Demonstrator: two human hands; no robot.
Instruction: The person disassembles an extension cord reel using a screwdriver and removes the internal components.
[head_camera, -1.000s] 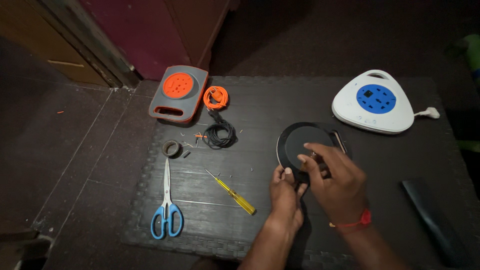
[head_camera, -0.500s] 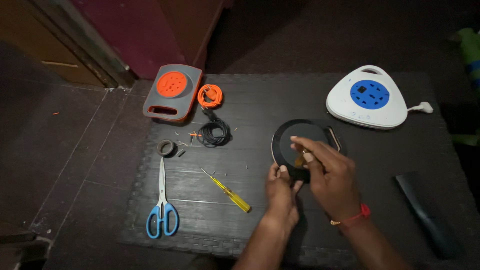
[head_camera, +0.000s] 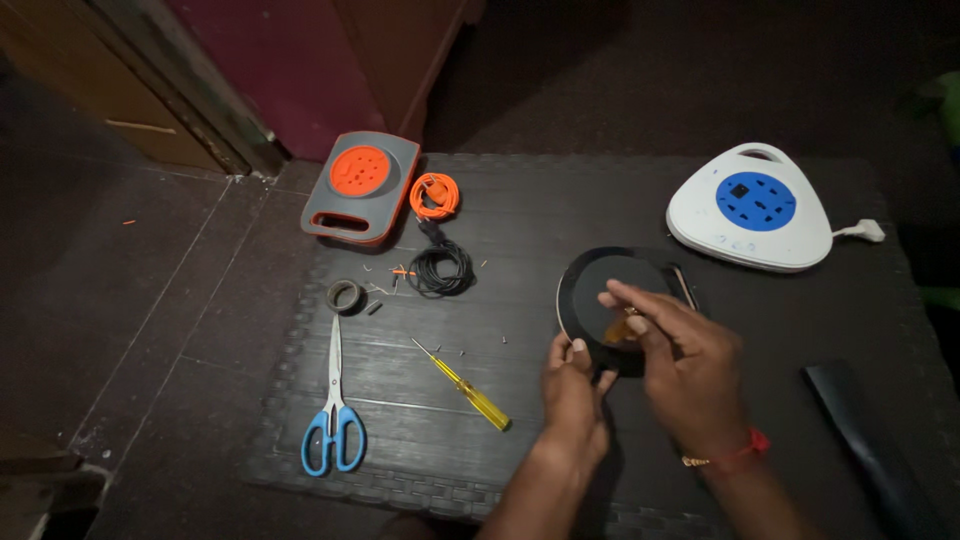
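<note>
A round black disc-shaped part (head_camera: 610, 285) lies on the dark mat (head_camera: 520, 240), slightly right of centre. My left hand (head_camera: 572, 385) grips its near left edge with the fingertips. My right hand (head_camera: 680, 365) rests over its near right side, fingers pinching something small and yellowish on its face. What that small piece is I cannot tell.
A yellow-handled screwdriver (head_camera: 465, 385) and blue-handled scissors (head_camera: 333, 405) lie to the left. Farther back are a tape roll (head_camera: 346, 296), a black cable coil (head_camera: 440, 268), an orange cable coil (head_camera: 435, 195) and a grey-orange extension reel (head_camera: 362, 185). A white-blue socket box (head_camera: 750, 208) sits back right; a black strip (head_camera: 865, 440) lies near right.
The view has shifted a little. My right-hand fingers have moved further onto the disc's face; my left hand keeps its hold on the edge.
</note>
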